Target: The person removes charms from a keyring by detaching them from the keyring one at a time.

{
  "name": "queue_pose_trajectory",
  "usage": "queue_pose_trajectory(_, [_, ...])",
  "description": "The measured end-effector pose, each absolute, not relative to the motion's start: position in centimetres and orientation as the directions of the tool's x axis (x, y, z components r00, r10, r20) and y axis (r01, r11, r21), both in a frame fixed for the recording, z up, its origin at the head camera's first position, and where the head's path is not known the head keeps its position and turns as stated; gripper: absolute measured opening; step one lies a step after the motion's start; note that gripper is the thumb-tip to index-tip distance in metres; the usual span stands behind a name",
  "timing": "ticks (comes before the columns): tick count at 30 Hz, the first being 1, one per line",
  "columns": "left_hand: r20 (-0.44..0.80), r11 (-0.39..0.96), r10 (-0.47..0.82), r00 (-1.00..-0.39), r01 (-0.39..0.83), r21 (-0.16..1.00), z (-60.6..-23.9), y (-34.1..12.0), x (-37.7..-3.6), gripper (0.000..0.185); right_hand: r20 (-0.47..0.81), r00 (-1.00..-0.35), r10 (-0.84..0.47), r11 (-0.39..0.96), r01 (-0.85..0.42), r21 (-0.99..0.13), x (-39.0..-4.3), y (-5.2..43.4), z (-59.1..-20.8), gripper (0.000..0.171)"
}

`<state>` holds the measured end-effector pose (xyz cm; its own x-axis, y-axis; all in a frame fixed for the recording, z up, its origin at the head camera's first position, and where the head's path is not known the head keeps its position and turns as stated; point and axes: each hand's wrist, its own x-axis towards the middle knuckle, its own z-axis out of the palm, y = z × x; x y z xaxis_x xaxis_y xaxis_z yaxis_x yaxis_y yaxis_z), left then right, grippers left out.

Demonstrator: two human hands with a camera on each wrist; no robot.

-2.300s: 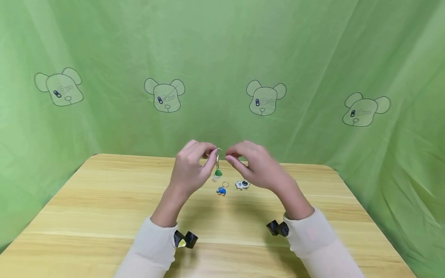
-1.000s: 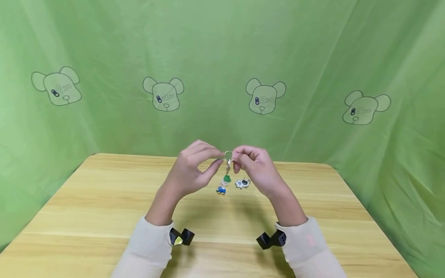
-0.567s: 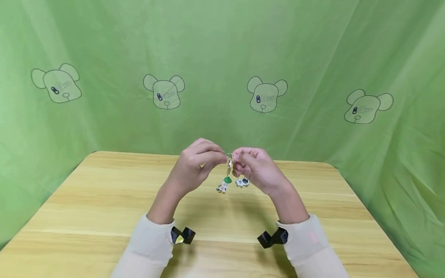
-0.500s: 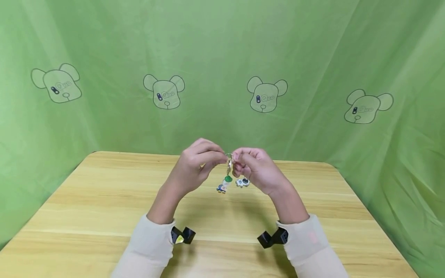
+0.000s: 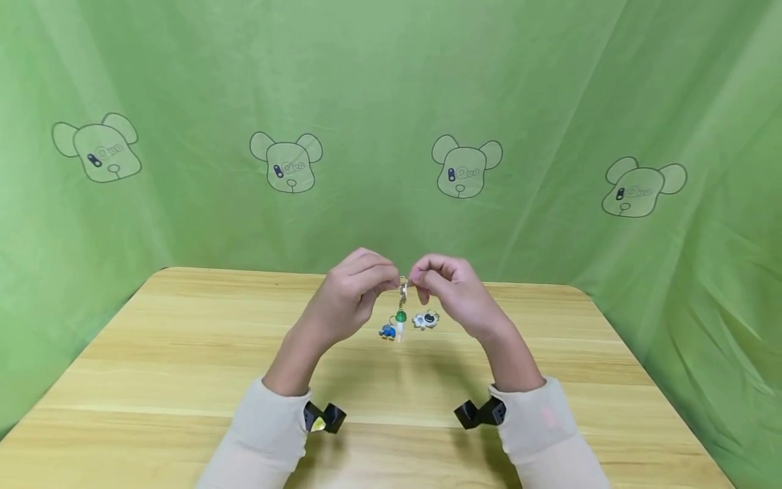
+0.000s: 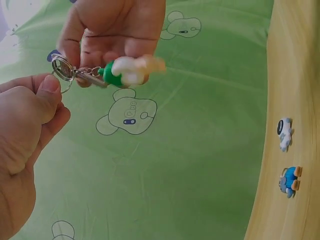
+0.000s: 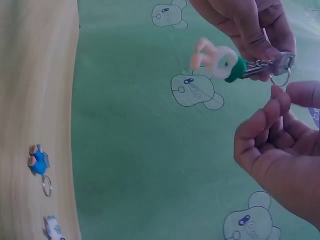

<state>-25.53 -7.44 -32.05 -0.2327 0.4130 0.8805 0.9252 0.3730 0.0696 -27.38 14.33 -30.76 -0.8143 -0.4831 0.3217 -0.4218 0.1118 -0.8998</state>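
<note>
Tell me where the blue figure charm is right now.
In the head view the blue figure charm lies on the wooden table, left of the white charm, below both hands.

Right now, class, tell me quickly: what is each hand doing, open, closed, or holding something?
Left hand: fingers pinch the key ring, from which the green-capped charm hangs.
Right hand: fingers curled at the same ring, seemingly pinching it.

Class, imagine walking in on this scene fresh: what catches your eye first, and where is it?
Both hands, the left hand and right hand, pinch a key ring above the wooden table, a green-capped figure charm dangling from it. A blue charm and a white charm lie on the table beneath.
</note>
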Motion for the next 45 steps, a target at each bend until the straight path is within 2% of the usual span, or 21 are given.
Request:
queue_pose_trajectory(5, [0.886, 0.395, 0.401, -0.233, 0.917, 0.062, -32.0, -7.5, -25.5, 0.009, 0.403, -0.824, -0.399, 0.195, -0.506, -0.84, -26.9, 14.9, -30.1, 0.014])
queue_pose_trajectory(15, [0.874, 0.468, 0.384, -0.299, 0.878, 0.095, -32.1, -7.9, -25.4, 0.01, 0.558, -0.685, -0.469, 0.269, -0.713, -0.648, -25.4, 14.5, -29.2, 0.009])
queue_pose_trajectory(27, [0.887, 0.492, 0.31, -0.343, 0.856, 0.159, -32.2, -7.7, -25.3, 0.007, 0.579, -0.627, -0.521, 0.331, -0.774, -0.54, -25.8, 14.0, -29.8, 0.003])
queue_pose_trajectory(34, [0.897, 0.449, 0.251, -0.363, 0.865, 0.225, -32.0, -7.4, -25.1, 0.007, 0.641, -0.565, -0.519, 0.35, -0.825, -0.444, -25.9, 13.3, -30.2, 0.007])
queue_pose_trajectory(41, [0.886, 0.397, 0.204, -0.416, 0.863, 0.314, -31.9, -7.1, -25.1, 0.003, 0.748, -0.469, -0.47, 0.35, -0.877, -0.33, -26.0, 13.2, -30.3, 0.005])
queue_pose_trajectory(45, [0.89, 0.402, 0.201, -0.408, 0.863, 0.305, -31.7, -7.0, -25.1, 0.005, 0.76, -0.446, -0.473, 0.348, -0.887, -0.304, -25.9, 13.1, -30.2, 0.005])
